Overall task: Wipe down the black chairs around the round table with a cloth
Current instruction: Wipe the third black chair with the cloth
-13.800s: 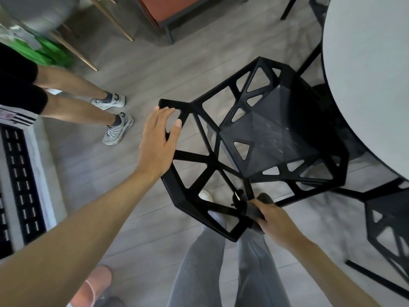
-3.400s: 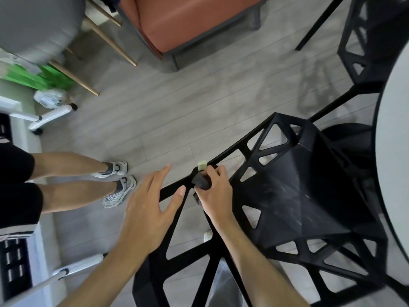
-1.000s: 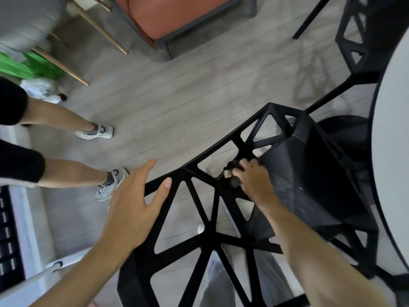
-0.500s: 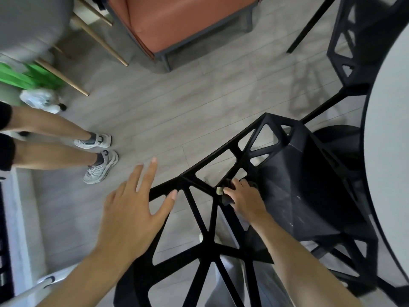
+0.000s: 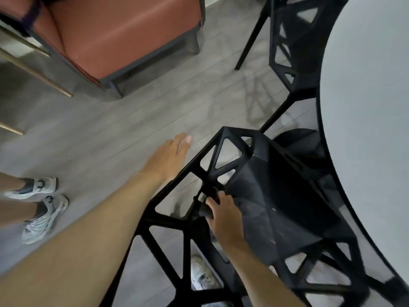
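A black lattice chair [image 5: 272, 204] stands below me, tucked partly under the round white table [image 5: 371, 103]. My right hand [image 5: 223, 214] grips a dark cloth [image 5: 204, 210] against a strut where the backrest meets the seat. My left hand [image 5: 169, 157] hovers off the chair, out over the floor beside the chair's left edge, with its fingers straight. A second black chair [image 5: 292, 41] stands at the table's far side.
An orange upholstered seat on a dark frame [image 5: 124, 38] stands at the top left. Another person's legs and white sneakers [image 5: 42, 204] are on the grey floor at left. Thin wooden legs [image 5: 39, 74] cross the far left.
My left hand has left the top of the backrest and reached forward beside the chair. My right hand with the cloth stays at the same joint of the frame. The view has tilted forward.
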